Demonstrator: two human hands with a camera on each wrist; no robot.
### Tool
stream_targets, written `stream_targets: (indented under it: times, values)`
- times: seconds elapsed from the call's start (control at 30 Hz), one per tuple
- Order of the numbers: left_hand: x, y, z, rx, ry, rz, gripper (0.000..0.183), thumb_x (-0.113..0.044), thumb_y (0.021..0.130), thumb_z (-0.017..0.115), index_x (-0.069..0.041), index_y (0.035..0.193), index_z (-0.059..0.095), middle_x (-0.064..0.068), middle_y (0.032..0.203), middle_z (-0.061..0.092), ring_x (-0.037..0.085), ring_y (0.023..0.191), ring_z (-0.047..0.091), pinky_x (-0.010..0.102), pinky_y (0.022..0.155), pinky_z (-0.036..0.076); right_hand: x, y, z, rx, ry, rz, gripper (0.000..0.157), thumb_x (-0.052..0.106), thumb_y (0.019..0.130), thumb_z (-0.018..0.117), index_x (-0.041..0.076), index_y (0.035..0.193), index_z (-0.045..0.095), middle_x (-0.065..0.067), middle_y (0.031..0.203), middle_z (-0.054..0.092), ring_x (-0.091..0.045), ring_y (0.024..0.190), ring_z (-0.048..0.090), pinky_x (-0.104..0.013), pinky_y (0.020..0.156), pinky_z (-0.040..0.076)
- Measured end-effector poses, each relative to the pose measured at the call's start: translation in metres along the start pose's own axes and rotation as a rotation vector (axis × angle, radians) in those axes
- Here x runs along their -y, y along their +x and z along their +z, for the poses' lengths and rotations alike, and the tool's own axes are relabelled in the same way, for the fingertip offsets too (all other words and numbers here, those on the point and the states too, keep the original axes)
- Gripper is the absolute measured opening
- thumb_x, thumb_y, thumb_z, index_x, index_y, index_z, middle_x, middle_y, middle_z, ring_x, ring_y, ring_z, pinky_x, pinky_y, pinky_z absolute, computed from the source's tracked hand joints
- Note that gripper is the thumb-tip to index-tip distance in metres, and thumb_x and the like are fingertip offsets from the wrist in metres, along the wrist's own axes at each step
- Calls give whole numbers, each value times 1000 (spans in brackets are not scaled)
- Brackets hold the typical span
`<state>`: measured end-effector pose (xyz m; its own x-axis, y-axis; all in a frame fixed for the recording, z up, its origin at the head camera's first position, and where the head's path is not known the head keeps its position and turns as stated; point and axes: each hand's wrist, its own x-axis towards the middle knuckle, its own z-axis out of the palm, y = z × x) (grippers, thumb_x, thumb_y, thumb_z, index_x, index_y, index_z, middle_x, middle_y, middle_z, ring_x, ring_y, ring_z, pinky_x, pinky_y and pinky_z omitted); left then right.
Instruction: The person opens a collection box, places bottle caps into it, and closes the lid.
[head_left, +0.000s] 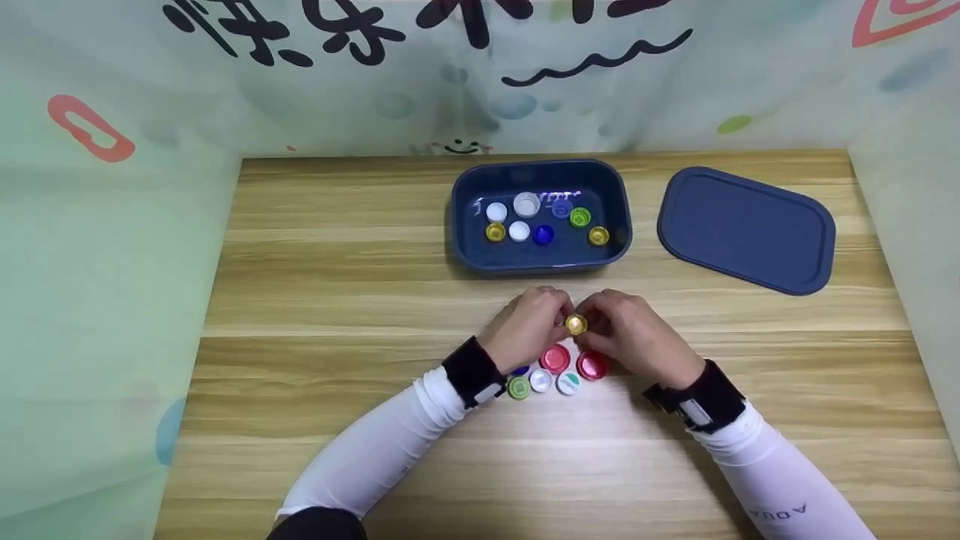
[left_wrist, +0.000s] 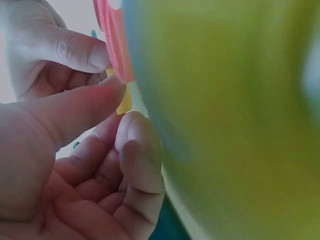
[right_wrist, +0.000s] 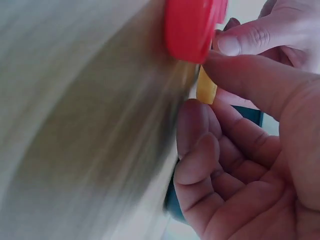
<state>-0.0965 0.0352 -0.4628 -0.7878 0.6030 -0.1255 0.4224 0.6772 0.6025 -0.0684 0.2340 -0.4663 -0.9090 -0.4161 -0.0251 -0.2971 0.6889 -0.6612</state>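
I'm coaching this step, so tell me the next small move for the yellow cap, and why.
I'd probably settle the yellow cap on the table just beyond the red caps and let go. Both hands pinch it, the left hand from one side and the right hand from the other, nearer those caps than the blue box in the head view.

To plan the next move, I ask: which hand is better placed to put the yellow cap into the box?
Probably the left hand, slightly. Both pinch the yellow cap, but the left lies in front of the box, while the right hand sits partly beyond its right edge.
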Motion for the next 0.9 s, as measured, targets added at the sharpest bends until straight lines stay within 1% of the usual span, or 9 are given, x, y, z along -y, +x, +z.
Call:
stream_targets:
  times: [0.1, 0.23, 0.37, 0.47, 0.57, 0.7, 0.9]
  values:
    - [-3, -2, -6, -17, -36, -4, 14, -16, 95, 74, -11, 108, 71, -2, 91, 64, 12, 88, 58, 25, 78, 51, 5, -1, -5, -11, 17, 14, 23, 10, 86, 82, 6, 106, 72, -3, 93, 68, -15, 81, 63, -33, 73, 56]
    - [-9, -6, -16, -63, -75, 12, 17, -15, 96, 72, -9, 113, 70, 0, 98, 67, 13, 92, 59, 24, 83, 51, 12, 0, -15, -47, 42, 13, 23, 9, 86, 82, 7, 107, 72, -4, 94, 67, -14, 80, 63, -31, 70, 56]
    - [-14, -9, -25, -145, -129, 50, 19, -10, 96, 71, -5, 114, 69, 5, 105, 68, 15, 97, 60, 21, 86, 50, 20, 1, -24, -109, 58, -19, 26, 5, 86, 80, 7, 110, 72, -4, 95, 68, -15, 81, 63, -32, 69, 56]
    - [-17, -9, -31, -210, -186, 80, 20, -4, 95, 70, -3, 114, 69, 7, 106, 67, 15, 94, 61, 18, 82, 50, 26, 3, -30, -159, 64, -48, 29, 2, 85, 80, 6, 113, 71, -4, 97, 68, -15, 81, 63, -34, 68, 56]
    - [-19, -8, -37, -258, -263, 89, 21, 0, 94, 70, -1, 114, 69, 7, 104, 65, 13, 89, 62, 15, 78, 51, 32, 6, -36, -211, 56, -66, 29, 0, 86, 79, 4, 113, 70, -6, 97, 67, -15, 81, 62, -34, 66, 56]
    - [-22, -2, -46, -304, -366, 54, 23, 1, 93, 70, -1, 116, 69, 5, 103, 63, 10, 84, 62, 16, 75, 52, 37, 14, -42, -277, 34, -66, 29, 2, 86, 78, 3, 114, 70, -10, 96, 67, -14, 80, 62, -31, 64, 54]
    - [-21, 13, -55, -342, -442, -27, 25, -3, 95, 71, -4, 119, 69, 2, 101, 62, 9, 88, 61, 17, 78, 52, 37, 32, -47, -348, 46, -37, 30, 6, 87, 80, 5, 115, 71, -6, 94, 67, -14, 79, 63, -21, 64, 50]
